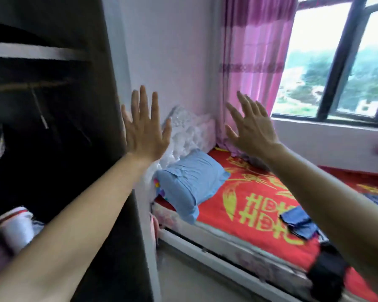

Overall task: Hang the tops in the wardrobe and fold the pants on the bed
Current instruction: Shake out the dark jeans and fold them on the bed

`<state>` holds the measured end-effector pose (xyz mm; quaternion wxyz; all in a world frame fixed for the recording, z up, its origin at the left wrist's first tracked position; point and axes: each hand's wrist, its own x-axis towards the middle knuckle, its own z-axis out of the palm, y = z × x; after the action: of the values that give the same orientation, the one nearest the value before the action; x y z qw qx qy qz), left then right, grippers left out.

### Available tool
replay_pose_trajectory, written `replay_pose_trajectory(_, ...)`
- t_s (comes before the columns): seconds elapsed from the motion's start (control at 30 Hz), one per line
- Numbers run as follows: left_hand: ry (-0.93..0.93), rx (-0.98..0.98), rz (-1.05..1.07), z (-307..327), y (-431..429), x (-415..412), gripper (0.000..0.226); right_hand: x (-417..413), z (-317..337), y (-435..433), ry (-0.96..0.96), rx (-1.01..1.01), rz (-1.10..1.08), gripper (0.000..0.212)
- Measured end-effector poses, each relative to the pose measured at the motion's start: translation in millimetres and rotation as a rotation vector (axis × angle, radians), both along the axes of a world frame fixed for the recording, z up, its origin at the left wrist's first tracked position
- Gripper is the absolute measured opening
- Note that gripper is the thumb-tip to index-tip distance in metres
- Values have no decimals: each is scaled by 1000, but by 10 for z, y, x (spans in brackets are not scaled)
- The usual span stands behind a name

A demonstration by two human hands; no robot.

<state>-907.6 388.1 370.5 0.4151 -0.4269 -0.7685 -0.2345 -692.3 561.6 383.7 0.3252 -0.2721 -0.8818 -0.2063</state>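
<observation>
Tall dark wardrobe (59, 127): fills the left side, open and shadowed inside; pale shelf high up, brown rail (31, 85) below it with thin, blurred hangers dangling.
Bed with red spread patterned in yellow (244, 199): runs from the room's corner toward the lower right, beneath the window.
Black-framed window (340, 62): upper right, greenery outside.
Pink sheer curtain (255, 57): hangs left of the window, reaching down to the bed's head end.
Light blue pillow (190, 182): lies at the head of the bed, against a white tufted headboard (188, 127).
Black crumpled garment (327, 267): on the bed's near edge, lower right; top or pants, cannot tell.
White roll with a red stripe (15, 227): low in the wardrobe.
Folded blue denim pants (297, 222): on the red spread, near the black garment, partly hidden by the right forearm.
Left hand (145, 131): raised before the wardrobe's edge, back toward the camera, fingers straight and spread, holding nothing.
Right hand (250, 127): raised in front of the curtain, fingers splayed, holding nothing, apart from the left.
</observation>
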Motion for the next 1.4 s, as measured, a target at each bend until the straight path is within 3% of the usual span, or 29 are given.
replay_pose_trajectory(0.4,-60,-189,-465,-695,2940,2401,71,2923,-971,1894,-3,-182,-504,70)
replay_pose_trajectory(0.63,-112,-359,-634,-1175,4185,3313,71,4072,-1310,2802,14,-372,-734,72)
replay_pose_trajectory(0.83,-149,-399,-663,-1487,5189,3219,70,4230,-1686,3660,70,-446,-786,72)
replay_pose_trajectory(1.03,-364,-487,-688,-2331,6295,2960,71,3918,-2390,4653,-94,-547,-857,73)
replay_pose_trajectory(1.3,-303,-758,-701,-3246,7879,2383,70,3423,-3147,6021,-139,-732,-927,71)
replay_pose_trajectory(1.4,-393,-863,-685,-3641,8291,2385,69,3333,-3580,6349,-139,-859,-938,71)
